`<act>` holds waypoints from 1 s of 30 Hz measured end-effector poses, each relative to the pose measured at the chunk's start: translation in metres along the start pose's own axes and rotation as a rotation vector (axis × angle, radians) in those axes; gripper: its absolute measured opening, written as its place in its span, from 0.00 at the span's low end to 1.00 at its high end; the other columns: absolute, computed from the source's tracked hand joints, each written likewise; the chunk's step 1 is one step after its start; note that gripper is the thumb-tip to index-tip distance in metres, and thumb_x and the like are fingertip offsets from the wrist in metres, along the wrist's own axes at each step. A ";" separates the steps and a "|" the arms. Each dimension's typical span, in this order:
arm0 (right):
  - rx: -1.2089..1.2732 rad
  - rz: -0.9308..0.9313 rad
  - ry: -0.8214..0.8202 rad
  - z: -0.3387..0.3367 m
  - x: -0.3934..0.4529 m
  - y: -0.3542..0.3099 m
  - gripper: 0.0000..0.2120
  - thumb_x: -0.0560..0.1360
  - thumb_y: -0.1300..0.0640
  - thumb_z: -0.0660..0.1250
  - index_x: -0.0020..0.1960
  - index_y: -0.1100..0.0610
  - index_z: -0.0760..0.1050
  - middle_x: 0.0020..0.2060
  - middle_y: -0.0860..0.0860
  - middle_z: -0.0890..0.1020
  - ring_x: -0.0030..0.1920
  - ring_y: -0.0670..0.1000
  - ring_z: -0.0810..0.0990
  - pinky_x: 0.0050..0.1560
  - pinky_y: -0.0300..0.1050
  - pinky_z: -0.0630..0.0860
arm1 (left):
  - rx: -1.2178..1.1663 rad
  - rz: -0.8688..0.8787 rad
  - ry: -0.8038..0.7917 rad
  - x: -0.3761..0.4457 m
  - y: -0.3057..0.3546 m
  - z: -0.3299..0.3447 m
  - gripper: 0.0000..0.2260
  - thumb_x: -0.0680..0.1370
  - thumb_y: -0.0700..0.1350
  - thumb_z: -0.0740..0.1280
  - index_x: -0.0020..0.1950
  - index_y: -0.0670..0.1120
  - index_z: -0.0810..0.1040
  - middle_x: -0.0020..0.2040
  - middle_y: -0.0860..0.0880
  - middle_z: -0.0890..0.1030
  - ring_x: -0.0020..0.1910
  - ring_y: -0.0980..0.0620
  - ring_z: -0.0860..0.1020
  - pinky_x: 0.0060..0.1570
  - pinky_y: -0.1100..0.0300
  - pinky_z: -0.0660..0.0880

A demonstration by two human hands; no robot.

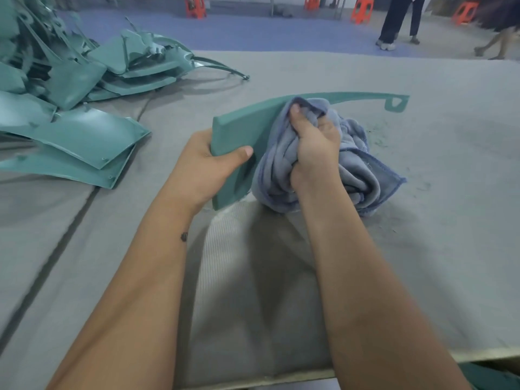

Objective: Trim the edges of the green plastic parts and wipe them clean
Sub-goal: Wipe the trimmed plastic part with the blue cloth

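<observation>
The left hand (205,164) grips the wide end of a green plastic part (242,130), thumb curled over its face, holding it tilted above the grey desk (422,249). The part's thin curved arm extends to the right and ends in a small looped tab. The right hand (315,144) clutches a bunched blue cloth (363,175), pressing it against the part. A pile of green parts (78,88) lies on the desk at left.

2 bare forearms without sleeves; left hand (202,167) and right hand (315,144) ungloved; small dark mark (184,237) near left wrist.
</observation>
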State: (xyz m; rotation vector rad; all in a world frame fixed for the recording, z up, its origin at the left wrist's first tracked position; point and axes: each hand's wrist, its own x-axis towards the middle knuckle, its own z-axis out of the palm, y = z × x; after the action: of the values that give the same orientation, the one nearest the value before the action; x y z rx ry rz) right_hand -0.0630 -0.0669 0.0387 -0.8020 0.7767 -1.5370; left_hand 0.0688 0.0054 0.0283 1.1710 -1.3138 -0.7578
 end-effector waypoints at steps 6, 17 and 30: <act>0.049 0.025 0.187 -0.003 0.004 -0.007 0.05 0.77 0.59 0.67 0.45 0.60 0.78 0.39 0.54 0.82 0.44 0.54 0.82 0.51 0.48 0.80 | 0.039 -0.046 -0.069 0.000 0.002 0.000 0.12 0.76 0.36 0.69 0.47 0.54 0.82 0.40 0.58 0.85 0.40 0.60 0.82 0.44 0.61 0.80; 0.420 0.260 0.388 -0.040 0.016 -0.023 0.16 0.79 0.45 0.62 0.51 0.58 0.77 0.56 0.57 0.81 0.54 0.60 0.80 0.54 0.53 0.77 | 0.022 -0.088 -0.121 -0.005 0.006 -0.006 0.08 0.69 0.45 0.70 0.44 0.57 0.85 0.44 0.51 0.86 0.41 0.52 0.83 0.45 0.46 0.80; -0.799 -0.419 -0.142 -0.015 0.007 0.017 0.05 0.76 0.60 0.65 0.49 0.55 0.70 0.40 0.49 0.76 0.39 0.45 0.74 0.44 0.37 0.71 | -0.496 -0.190 0.556 0.008 -0.007 -0.033 0.06 0.76 0.37 0.69 0.49 0.47 0.80 0.43 0.51 0.86 0.44 0.50 0.84 0.42 0.53 0.81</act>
State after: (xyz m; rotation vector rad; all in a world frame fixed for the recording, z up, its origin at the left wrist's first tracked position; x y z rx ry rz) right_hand -0.0676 -0.0753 0.0167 -1.7302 1.1882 -1.4925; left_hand 0.1032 0.0032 0.0288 1.0042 -0.5175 -0.7647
